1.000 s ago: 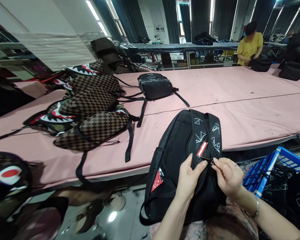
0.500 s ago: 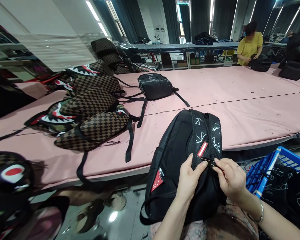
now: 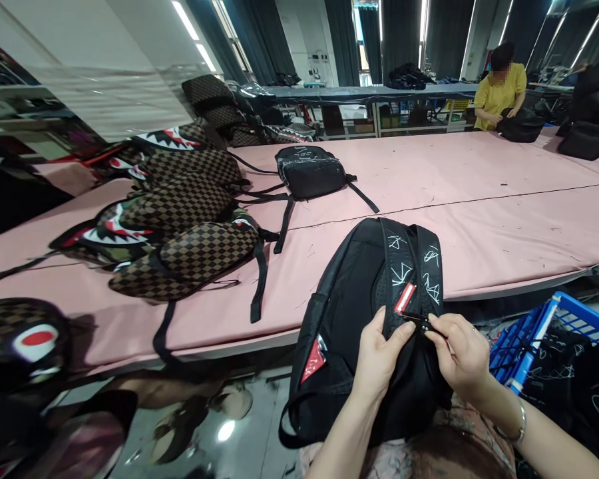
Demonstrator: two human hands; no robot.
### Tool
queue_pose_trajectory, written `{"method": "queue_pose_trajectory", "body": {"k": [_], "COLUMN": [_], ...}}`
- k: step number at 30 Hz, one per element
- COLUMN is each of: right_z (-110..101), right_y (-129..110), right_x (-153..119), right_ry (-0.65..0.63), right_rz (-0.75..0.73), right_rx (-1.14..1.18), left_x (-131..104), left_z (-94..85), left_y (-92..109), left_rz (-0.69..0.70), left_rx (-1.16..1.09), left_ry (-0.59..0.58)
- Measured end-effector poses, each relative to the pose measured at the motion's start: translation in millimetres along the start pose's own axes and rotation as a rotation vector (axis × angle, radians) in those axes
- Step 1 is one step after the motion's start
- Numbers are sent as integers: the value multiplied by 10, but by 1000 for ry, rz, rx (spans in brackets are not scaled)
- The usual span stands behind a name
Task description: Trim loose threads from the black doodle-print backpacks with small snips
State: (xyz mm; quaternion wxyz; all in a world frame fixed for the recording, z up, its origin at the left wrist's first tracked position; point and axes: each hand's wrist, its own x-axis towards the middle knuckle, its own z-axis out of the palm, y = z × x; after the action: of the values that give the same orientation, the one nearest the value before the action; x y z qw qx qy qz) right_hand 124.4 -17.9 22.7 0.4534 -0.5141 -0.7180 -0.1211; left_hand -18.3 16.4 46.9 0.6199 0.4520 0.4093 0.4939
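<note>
A black backpack (image 3: 349,293) leans upright against the table edge, its two straps with white drawings facing me. My left hand (image 3: 382,352) is closed on one strap, just below a red label (image 3: 404,299). My right hand (image 3: 456,346) pinches a small dark tool (image 3: 419,320), whose thin blades point left at the strap beneath the label. The tool's tip lies close to my left thumb. A red triangular tag (image 3: 313,361) shows on the backpack's left side.
Checkered bags (image 3: 184,193) with shark-mouth prints lie on the pink table (image 3: 479,199), beside a small black backpack (image 3: 311,173). A blue basket (image 3: 549,326) holding black bags stands at right. A person in yellow (image 3: 502,93) handles a black bag across the table.
The checkered bag with the red eye at the lower left has shifted slightly right. My hands and the backpack have hardly moved.
</note>
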Motion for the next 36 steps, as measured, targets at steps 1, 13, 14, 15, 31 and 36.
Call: {"method": "queue_pose_trajectory", "body": {"k": [1, 13, 14, 15, 31, 36], "right_z": [-8, 7, 5, 1, 2, 101], "right_y": [2, -26, -33, -39, 67, 261], "right_x": [7, -2, 5, 13, 38, 177], "right_ry": [-1, 2, 4, 4, 4, -50], "right_rz": [2, 20, 16, 12, 175, 556], "right_rx": [17, -18, -35, -50, 356, 602], "left_x": [0, -3, -3, -2, -51, -242], "left_z": [1, 13, 16, 17, -60, -213], "left_y": [-3, -33, -36, -39, -139, -305], "left_rz": [1, 15, 19, 23, -3, -83], "left_rx": [2, 13, 22, 32, 137, 138], "left_ry": [-5, -32, -32, -31, 1, 151]}}
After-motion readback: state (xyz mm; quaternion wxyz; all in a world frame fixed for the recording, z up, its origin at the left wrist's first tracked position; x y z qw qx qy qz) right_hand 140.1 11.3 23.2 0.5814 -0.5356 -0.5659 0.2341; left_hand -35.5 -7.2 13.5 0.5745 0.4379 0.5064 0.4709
